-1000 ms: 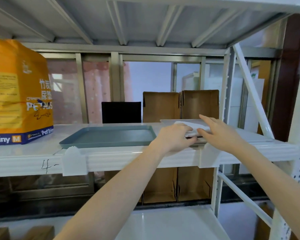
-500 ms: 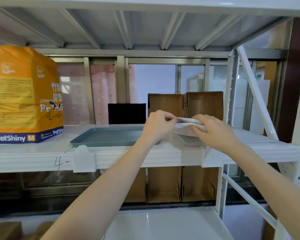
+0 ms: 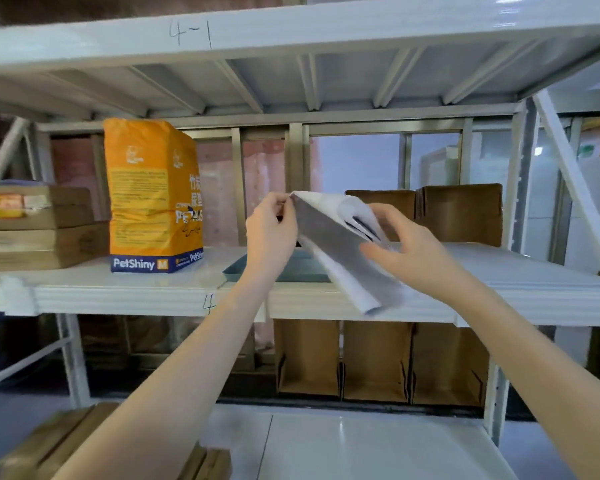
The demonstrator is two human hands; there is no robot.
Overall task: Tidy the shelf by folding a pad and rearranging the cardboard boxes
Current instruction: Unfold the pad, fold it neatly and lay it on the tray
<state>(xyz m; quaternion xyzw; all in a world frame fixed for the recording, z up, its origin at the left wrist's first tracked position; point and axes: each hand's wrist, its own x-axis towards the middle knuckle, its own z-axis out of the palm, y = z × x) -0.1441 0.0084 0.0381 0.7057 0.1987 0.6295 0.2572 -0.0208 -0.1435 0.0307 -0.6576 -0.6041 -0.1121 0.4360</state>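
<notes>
A: Well, start with the big things. What's there?

B: A white metal shelf with an orange bag standing on it, flat cardboard boxes stacked at the left end, two upright cardboard boxes at the back right, and a grey-blue tray lying near the front edge.

A: And the pad?

B: The pad is off the shelf, held in the air above the tray and the shelf's front edge, sloping down to the right. It's a flat, already doubled sheet, white with a greyer face.

A: Who has it?

B: The left hand pinches its top corner between thumb and fingertips. The right hand is at the lower right edge with fingers spread; motion blur hides whether it's gripping, so I can't tell.

A: How will it handle?

B: Light and soft, I'd judge, limp enough to sag from one corner. Best taken at two corners or along a folded edge, so the layers stay aligned when creased.
</notes>
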